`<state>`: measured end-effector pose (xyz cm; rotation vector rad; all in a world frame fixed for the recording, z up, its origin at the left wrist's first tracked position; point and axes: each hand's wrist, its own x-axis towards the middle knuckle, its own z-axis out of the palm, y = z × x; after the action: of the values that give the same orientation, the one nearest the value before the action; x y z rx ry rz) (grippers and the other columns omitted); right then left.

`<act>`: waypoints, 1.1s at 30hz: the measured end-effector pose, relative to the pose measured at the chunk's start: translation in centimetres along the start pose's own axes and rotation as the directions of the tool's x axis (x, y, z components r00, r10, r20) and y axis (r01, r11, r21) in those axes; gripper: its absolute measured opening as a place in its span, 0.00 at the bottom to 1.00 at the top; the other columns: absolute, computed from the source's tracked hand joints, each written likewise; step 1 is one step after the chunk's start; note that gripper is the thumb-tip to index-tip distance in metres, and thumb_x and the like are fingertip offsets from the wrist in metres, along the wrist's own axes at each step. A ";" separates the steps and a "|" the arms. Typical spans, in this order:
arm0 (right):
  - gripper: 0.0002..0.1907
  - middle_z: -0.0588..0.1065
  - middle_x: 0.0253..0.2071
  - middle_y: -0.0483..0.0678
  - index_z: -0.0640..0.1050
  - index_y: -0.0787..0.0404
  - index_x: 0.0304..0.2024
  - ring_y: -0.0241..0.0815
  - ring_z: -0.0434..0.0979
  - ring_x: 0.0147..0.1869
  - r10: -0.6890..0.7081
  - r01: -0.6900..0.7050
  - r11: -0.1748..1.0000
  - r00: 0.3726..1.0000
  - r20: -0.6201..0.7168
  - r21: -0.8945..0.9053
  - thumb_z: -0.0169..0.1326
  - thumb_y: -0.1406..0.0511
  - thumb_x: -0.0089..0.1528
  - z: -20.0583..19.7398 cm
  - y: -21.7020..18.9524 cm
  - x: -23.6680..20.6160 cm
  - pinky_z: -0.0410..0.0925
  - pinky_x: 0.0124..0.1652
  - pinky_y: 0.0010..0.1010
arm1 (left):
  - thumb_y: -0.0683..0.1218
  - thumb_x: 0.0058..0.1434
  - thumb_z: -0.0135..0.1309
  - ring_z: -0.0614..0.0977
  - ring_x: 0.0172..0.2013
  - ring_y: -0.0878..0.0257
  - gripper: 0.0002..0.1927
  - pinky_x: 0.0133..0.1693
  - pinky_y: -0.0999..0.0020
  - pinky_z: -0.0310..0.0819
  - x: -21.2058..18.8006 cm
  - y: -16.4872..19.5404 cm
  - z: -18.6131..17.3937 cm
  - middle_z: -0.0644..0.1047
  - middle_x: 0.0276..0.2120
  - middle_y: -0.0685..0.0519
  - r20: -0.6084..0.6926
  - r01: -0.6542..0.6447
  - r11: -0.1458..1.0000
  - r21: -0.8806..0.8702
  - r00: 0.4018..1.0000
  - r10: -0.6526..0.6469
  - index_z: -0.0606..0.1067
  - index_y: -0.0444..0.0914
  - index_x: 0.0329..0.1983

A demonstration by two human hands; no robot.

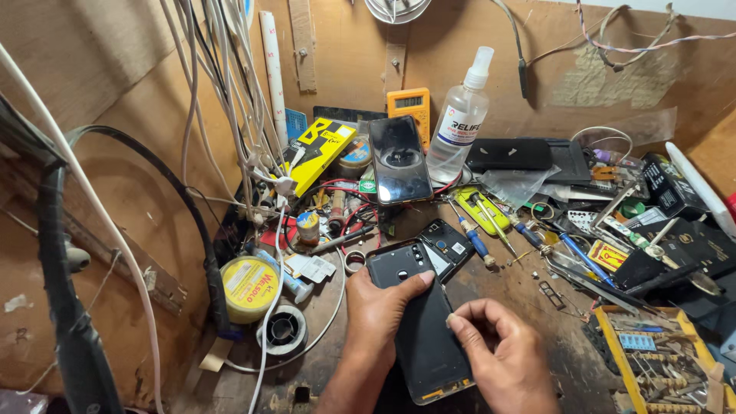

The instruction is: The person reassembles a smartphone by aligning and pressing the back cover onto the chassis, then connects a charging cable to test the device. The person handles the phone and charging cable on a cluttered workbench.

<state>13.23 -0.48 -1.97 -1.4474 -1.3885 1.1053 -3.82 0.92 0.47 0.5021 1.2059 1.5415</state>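
A black phone [424, 337] lies back side up on the wooden bench, its camera end pointing away from me. My left hand [376, 314] grips its left edge, thumb laid across the back cover. My right hand [498, 353] rests on its right edge, with thumb and forefinger pinched together at the side of the case near the middle. Whether a small tool is in that pinch is too small to tell. A second opened phone body [447, 247] lies just beyond the held phone.
Another black phone [399, 159] leans upright at the back beside a clear spray bottle [460, 119] and an orange multimeter [410, 107]. Screwdrivers [479, 245], tweezers and boxes crowd the right. A yellow tray [652, 353] of parts sits front right. Tape rolls [249, 287] and cables fill the left.
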 end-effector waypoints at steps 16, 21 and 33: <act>0.10 0.78 0.33 0.47 0.78 0.64 0.40 0.36 0.77 0.35 0.111 -0.383 0.719 0.887 0.448 0.580 0.58 0.63 0.63 2.8 -1.9 6.6 0.72 0.37 0.27 | 0.36 0.46 0.68 0.84 0.25 0.57 0.16 0.31 0.62 0.82 1.8 2.2 -2.9 0.83 0.29 0.47 0.142 0.278 0.950 -0.142 0.956 -0.258 0.80 0.32 0.39; 0.09 0.77 0.33 0.45 0.77 0.64 0.39 0.36 0.77 0.35 0.122 -0.434 0.704 0.853 0.507 0.562 0.58 0.63 0.63 3.4 -2.3 7.4 0.73 0.39 0.29 | 0.36 0.46 0.68 0.84 0.26 0.58 0.16 0.31 0.62 0.83 2.3 2.4 -3.1 0.83 0.29 0.47 0.143 0.289 0.946 -0.147 0.952 -0.269 0.80 0.32 0.39; 0.10 0.78 0.34 0.46 0.78 0.65 0.41 0.34 0.76 0.35 0.099 -0.431 0.728 0.835 0.541 0.533 0.57 0.63 0.64 3.2 -2.7 7.5 0.73 0.37 0.26 | 0.37 0.45 0.68 0.85 0.28 0.57 0.18 0.33 0.61 0.83 2.3 2.2 -2.9 0.84 0.31 0.46 0.129 0.281 0.948 -0.147 0.956 -0.263 0.80 0.32 0.41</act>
<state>9.41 7.11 -0.58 -0.9007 -0.9344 2.0152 -8.03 1.95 0.61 0.2916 1.0090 1.3448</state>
